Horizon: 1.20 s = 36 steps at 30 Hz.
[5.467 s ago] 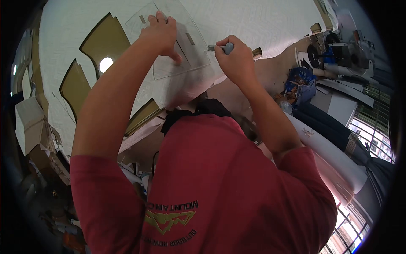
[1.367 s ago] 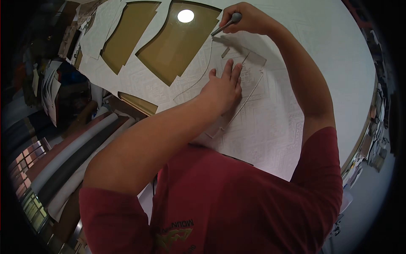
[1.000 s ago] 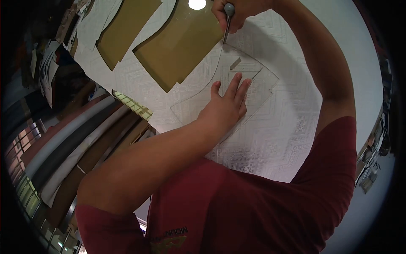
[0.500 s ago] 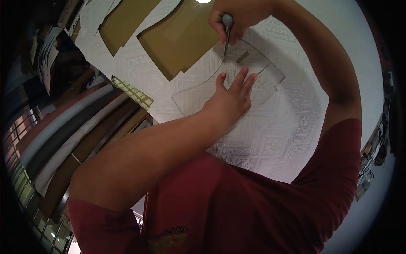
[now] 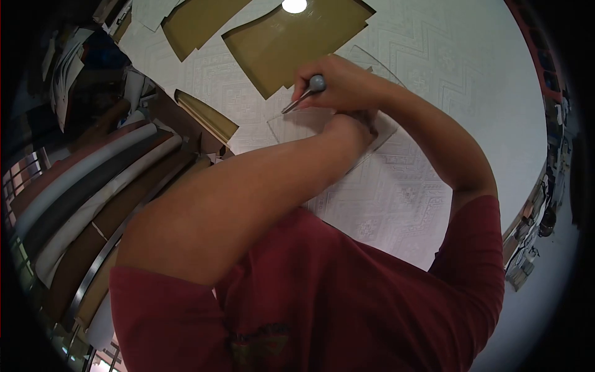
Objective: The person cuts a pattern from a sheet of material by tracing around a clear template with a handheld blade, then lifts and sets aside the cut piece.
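Observation:
My right hand (image 5: 338,84) is closed on an awl (image 5: 304,98) with a rounded grey knob. The awl slants down to the left, its tip at the upper left outline of a clear, see-through template (image 5: 288,128). This template lies flat on a white, embossed-pattern sheet (image 5: 403,180). Pressed low over the template is my left hand (image 5: 352,127); its fingers are mostly hidden beneath my right hand and wrist.
Olive-coloured flat shapes (image 5: 291,43) lie at the top of the table, with another narrow olive piece (image 5: 211,118) at its left edge. Rolls of material (image 5: 93,192) in several colours are stacked on the left. Assorted small items (image 5: 527,254) sit along the right side.
My right hand and the awl have moved down and left along the template's edge. My left hand, spread flat before, is now largely covered by my right. The camera view has shifted.

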Tool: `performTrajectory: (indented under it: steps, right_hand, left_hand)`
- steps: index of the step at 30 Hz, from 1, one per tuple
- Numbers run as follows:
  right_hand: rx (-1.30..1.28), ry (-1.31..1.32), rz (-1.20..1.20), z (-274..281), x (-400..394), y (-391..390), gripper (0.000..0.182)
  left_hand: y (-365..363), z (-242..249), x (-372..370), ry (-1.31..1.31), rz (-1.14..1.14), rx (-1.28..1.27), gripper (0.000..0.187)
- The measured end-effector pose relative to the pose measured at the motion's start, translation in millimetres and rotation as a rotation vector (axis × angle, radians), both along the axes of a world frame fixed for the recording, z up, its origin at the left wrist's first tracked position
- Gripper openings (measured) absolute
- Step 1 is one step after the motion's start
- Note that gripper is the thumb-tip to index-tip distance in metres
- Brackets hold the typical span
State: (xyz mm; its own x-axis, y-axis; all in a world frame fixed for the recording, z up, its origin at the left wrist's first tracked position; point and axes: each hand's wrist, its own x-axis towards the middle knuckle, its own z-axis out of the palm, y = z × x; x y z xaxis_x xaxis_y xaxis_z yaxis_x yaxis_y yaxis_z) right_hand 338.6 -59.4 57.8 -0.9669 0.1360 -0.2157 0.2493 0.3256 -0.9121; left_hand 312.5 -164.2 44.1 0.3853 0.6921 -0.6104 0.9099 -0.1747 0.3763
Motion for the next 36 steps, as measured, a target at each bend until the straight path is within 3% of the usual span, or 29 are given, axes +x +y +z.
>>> performTrajectory:
  steps: [2,9,11,12,14,18,20,24,26,27,29,31,34,36]
  right_hand:
    - [0.027,0.130,0.009,1,-19,-25,0.016]
    - [0.206,0.041,0.133,22,-36,-37,0.016]
    - [-0.007,0.226,-0.098,14,-22,-31,0.014]
    - [0.029,0.232,-0.111,18,-11,-29,0.014]
    - [-0.157,0.303,-0.636,26,19,-36,0.015]
    - [-0.177,0.562,-1.167,18,90,-69,0.022]
    - [-0.271,0.588,-1.372,23,116,-103,0.021]
    - [-0.124,0.519,-1.554,-16,173,-178,0.018]
    - [-0.102,0.484,-1.652,-26,184,-215,0.019]
    - [-0.100,0.432,-1.720,-31,182,-229,0.020]
    - [-0.118,0.432,-1.796,-28,168,-252,0.021]
    - [-0.110,0.449,-1.848,-29,153,-262,0.022]
    - [0.095,0.305,-1.791,-43,130,-269,0.027]
    - [0.744,0.044,-1.585,-47,116,-271,0.033]
  left_hand:
    - [5,25,0,0.159,-0.201,-0.117,0.055]
    - [5,10,-11,0.153,-0.373,0.019,0.060]
    - [5,9,-13,0.176,-0.408,0.092,0.061]
    - [5,9,-15,0.187,-0.427,0.129,0.062]
    - [4,8,-18,0.210,-0.462,0.202,0.063]
    - [3,16,-31,0.268,-0.537,0.333,0.066]
    - [1,32,-45,0.081,-0.495,0.368,0.104]
    - [-1,51,-65,0.015,-0.521,0.392,0.088]
    - [-4,62,-79,0.023,-0.459,0.386,0.107]
    - [-2,56,-87,0.025,-0.489,0.385,0.107]
    - [-9,23,-104,-0.178,-0.286,0.440,0.119]
    - [-12,12,-105,-0.207,-0.294,0.448,0.120]
    - [-17,-10,-87,-0.275,-0.328,0.521,0.119]
    - [-28,-12,-64,-0.363,-0.361,0.556,0.113]
